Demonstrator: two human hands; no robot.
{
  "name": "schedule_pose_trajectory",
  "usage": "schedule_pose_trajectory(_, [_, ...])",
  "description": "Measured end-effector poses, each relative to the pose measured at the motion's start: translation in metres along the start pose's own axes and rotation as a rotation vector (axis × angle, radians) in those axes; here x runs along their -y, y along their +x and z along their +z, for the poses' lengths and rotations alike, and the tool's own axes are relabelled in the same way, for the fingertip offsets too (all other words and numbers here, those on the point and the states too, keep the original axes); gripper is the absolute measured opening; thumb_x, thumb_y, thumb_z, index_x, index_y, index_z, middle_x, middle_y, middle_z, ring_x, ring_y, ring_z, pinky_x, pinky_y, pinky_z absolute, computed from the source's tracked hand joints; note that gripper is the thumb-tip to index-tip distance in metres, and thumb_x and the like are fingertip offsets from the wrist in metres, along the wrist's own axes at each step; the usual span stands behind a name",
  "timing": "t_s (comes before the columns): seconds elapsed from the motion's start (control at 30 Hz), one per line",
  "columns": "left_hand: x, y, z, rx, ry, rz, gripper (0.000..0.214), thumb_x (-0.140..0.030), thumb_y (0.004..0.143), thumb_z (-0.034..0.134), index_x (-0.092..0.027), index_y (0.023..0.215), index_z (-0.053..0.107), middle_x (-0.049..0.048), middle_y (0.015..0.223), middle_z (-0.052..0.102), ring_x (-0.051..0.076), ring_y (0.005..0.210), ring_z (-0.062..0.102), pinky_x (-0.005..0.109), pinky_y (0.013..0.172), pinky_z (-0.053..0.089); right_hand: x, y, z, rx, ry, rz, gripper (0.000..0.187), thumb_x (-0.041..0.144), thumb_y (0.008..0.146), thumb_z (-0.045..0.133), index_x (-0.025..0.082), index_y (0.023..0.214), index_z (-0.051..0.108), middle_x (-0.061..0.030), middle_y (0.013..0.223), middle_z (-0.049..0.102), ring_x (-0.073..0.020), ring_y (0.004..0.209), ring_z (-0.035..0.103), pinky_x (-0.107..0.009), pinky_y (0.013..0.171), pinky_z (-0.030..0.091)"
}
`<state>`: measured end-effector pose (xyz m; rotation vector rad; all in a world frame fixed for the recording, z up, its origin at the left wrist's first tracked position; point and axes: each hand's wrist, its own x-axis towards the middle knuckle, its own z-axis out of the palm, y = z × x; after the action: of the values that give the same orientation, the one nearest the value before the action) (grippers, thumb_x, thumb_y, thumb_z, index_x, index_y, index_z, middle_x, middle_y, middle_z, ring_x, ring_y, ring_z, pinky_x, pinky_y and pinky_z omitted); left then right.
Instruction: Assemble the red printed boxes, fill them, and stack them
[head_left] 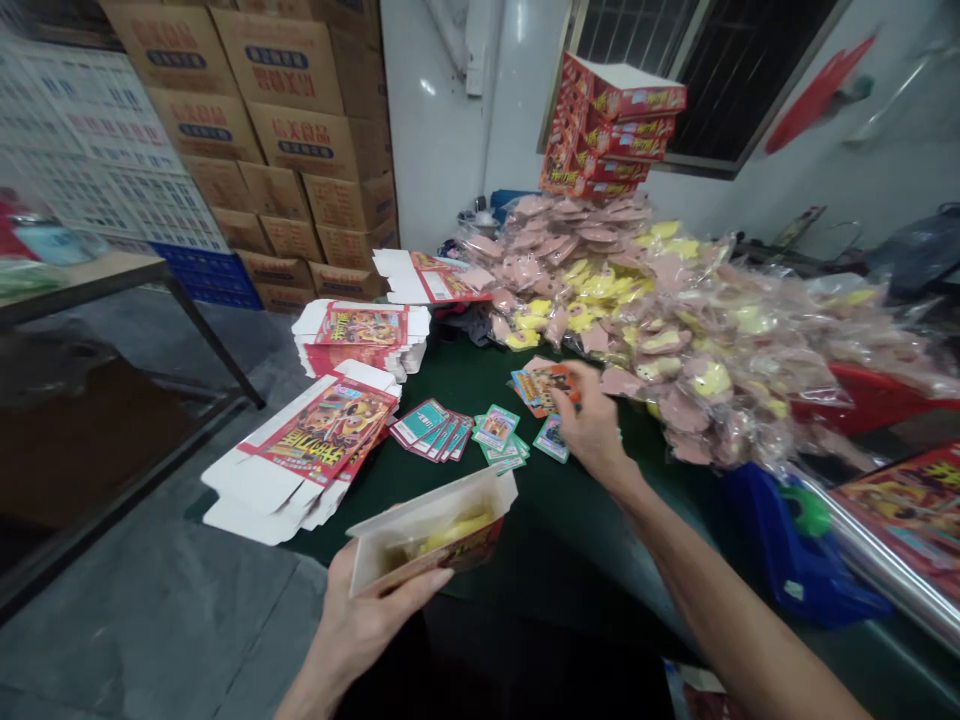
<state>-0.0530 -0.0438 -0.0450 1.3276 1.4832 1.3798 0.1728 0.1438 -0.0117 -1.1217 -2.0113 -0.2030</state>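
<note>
My left hand grips an open red-and-white cardboard box near the table's front edge, with its white inside facing up. A yellow item in clear wrap lies inside the box. My right hand pinches a small fan of orange and blue cards above the dark green table. Just left of that hand lie loose teal-bordered cards, and another teal card sits under its heel. A fanned row of teal cards lies farther left.
A large heap of pink and yellow bagged items fills the table's far right. Flattened printed boxes and a stack lie left. Assembled boxes top the heap. A blue tape dispenser stands right; cartons line the wall.
</note>
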Motion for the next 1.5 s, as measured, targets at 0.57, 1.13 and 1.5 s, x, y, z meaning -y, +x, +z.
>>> schedule_pose_trajectory(0.57, [-0.019, 0.002, 0.037, 0.218, -0.247, -0.065, 0.034, -0.025, 0.064, 0.076, -0.014, 0.095, 0.068, 0.0063, 0.087, 0.076, 0.023, 0.077, 0.072, 0.029, 0.07, 0.061, 0.083, -0.058, -0.111, -0.083, 0.344, -0.354, 0.058, 0.007, 0.083, 0.056, 0.029, 0.135, 0.044, -0.0041, 0.102, 0.066, -0.0192, 0.092, 0.063, -0.031, 0.071, 0.057])
schedule_pose_trajectory(1.13, [-0.012, 0.005, 0.033, 0.266, -0.201, 0.022, 0.03, -0.026, 0.063, 0.078, -0.015, 0.09, 0.07, 0.005, 0.083, 0.074, 0.023, 0.075, 0.071, 0.03, 0.067, 0.06, 0.104, -0.055, -0.096, 0.04, 0.244, -0.377, 0.035, 0.015, 0.086, 0.054, 0.02, 0.121, 0.057, -0.0089, 0.1, 0.062, -0.0198, 0.094, 0.059, -0.031, 0.072, 0.053])
schedule_pose_trajectory(1.5, [0.0, -0.003, 0.04, -0.112, -0.166, 0.392, 0.076, -0.017, 0.071, 0.072, -0.027, 0.136, 0.035, 0.006, 0.113, 0.066, 0.019, 0.096, 0.067, 0.028, 0.082, 0.056, 0.105, -0.084, -0.076, -0.163, 0.276, -0.167, 0.047, 0.021, 0.08, 0.066, 0.023, 0.124, 0.051, -0.0112, 0.118, 0.052, -0.0283, 0.113, 0.048, -0.048, 0.093, 0.042])
